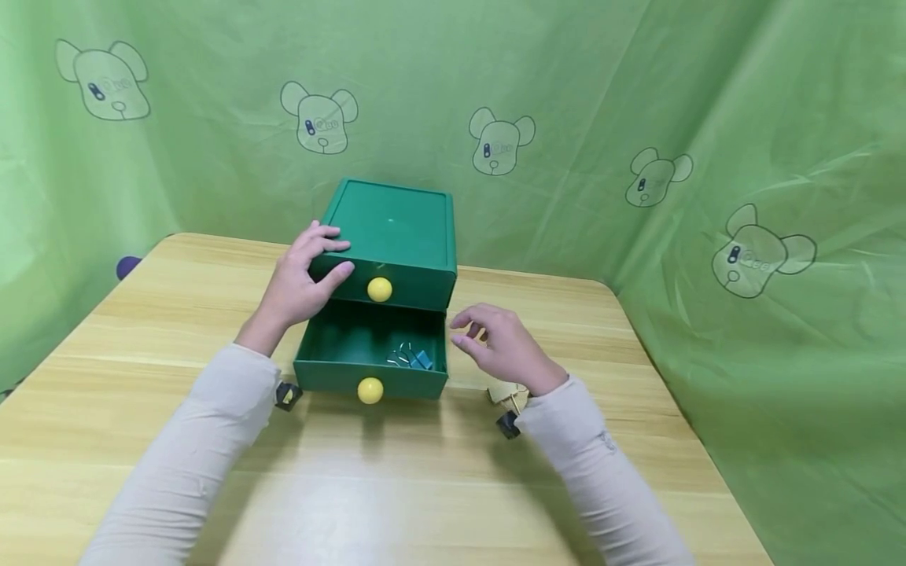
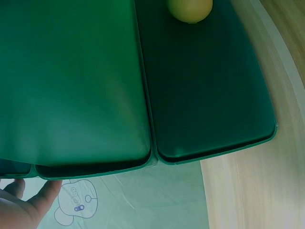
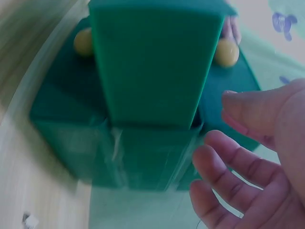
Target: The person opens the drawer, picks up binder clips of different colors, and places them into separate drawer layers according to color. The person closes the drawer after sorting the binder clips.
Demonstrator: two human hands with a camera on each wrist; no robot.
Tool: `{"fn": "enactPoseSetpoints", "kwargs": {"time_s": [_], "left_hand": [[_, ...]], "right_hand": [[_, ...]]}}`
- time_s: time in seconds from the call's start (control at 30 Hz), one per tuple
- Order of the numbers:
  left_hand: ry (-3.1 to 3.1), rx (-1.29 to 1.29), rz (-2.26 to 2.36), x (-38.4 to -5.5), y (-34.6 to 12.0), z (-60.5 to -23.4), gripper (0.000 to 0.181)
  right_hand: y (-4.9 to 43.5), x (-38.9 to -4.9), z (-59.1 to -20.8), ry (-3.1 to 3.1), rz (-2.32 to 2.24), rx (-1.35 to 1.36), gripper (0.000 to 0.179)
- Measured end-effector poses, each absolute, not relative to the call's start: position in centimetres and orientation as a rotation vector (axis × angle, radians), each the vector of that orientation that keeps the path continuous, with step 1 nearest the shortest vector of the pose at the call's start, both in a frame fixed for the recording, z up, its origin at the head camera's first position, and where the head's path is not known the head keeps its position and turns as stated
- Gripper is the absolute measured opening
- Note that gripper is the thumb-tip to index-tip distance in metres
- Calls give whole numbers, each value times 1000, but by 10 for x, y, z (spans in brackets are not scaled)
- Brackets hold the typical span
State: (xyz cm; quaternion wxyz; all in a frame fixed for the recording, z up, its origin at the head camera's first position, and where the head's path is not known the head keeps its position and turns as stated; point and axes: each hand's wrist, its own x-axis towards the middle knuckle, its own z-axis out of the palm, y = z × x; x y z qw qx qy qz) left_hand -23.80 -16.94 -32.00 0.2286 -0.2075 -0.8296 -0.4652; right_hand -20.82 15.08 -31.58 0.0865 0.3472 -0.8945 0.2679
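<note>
Evidently, the right hand (image 1: pixel 506 344) is the nearer one to the right wall of the pulled-out drawer (image 1: pixel 318 377): it hangs just beside that wall, fingers pointing left, apart from it in the right wrist view. Its fingers are loosely bent, with a gap between them and the thumb, and nothing shows in its grasp. Left of those fingertips, over the wall and down on the drawer floor, lies a blue clip (image 1: pixel 421 360), its wire handles reaching left from the body. The drawer juts toward the near side, beneath the front with the upper yellow knob (image 1: pixel 379 289).

The left hand (image 1: pixel 299 275) rests at the near left edge of the drawer unit (image 1: pixel 396 224), fingers spread over the top and thumb against the front; it is farther from the blue clip.

Farther out on the table (image 1: pixel 340 487), a pale clip (image 1: pixel 504 391) and a black clip (image 1: pixel 507 426) lie near the right wrist, the black one nearer. Another dark clip (image 1: pixel 286 396) lies just left of the drawer, by the left sleeve (image 1: pixel 237 401).
</note>
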Motion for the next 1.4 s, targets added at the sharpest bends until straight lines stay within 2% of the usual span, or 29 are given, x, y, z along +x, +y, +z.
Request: {"fn": "enactPoseSetpoints", "kwargs": {"time_s": [0.27, 0.7, 0.97, 1.4], "left_hand": [[-2291, -566, -1272, -238, -170, -319, 40], [-2288, -567, -1272, -236, -169, -321, 39], [-2292, -568, -1268, -236, -169, -320, 39], [-2285, -567, -1286, -237, -168, -320, 36]], "right_hand": [[180, -229, -336, -2778, 771, 778, 15], [215, -240, -374, -3097, 573, 380, 39], [226, -242, -390, -3208, 664, 297, 37], [232, -246, -402, -3190, 641, 331, 30]]}}
